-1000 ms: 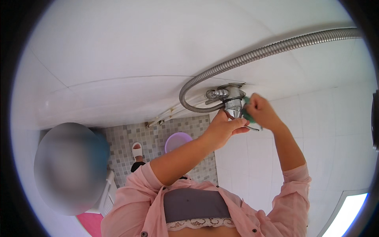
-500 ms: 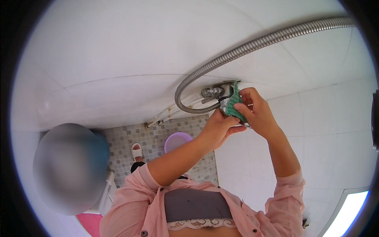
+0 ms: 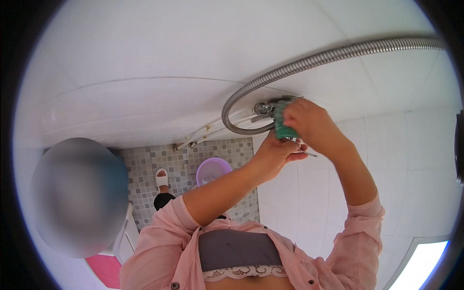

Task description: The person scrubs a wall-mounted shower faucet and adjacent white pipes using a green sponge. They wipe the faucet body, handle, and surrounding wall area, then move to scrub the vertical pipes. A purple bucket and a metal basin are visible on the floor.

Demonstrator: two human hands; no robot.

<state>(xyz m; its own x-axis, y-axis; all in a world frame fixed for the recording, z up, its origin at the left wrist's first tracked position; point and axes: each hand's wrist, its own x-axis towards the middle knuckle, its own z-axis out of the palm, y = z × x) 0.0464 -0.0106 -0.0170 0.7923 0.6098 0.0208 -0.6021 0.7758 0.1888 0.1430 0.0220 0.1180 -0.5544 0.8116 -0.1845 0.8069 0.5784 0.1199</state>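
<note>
A chrome shower tap (image 3: 264,108) stands out from the white tiled wall, and a ribbed metal shower hose (image 3: 309,62) loops round from it. My right hand (image 3: 311,124) is closed on a green cleaning cloth (image 3: 284,126), which lies against the tap's body. The right fingers are partly smeared by motion. Just below, my left hand (image 3: 276,153) curls around the tap's near end, with a thin metal lever (image 3: 308,153) sticking out past its fingers. Cloth and hands hide most of the tap.
Light pipes (image 3: 212,129) run along the wall, left of the tap. On the mosaic floor (image 3: 145,162) stands a purple basin (image 3: 213,169), near my foot in a white slipper (image 3: 162,176). A blurred grey oval (image 3: 79,198) fills the left side, with a pink surface (image 3: 105,269) below it.
My right hand has shifted up and over the cloth, its knuckles now turned toward the wall. The left hand stays at the tap's near end. The whole view has moved slightly.
</note>
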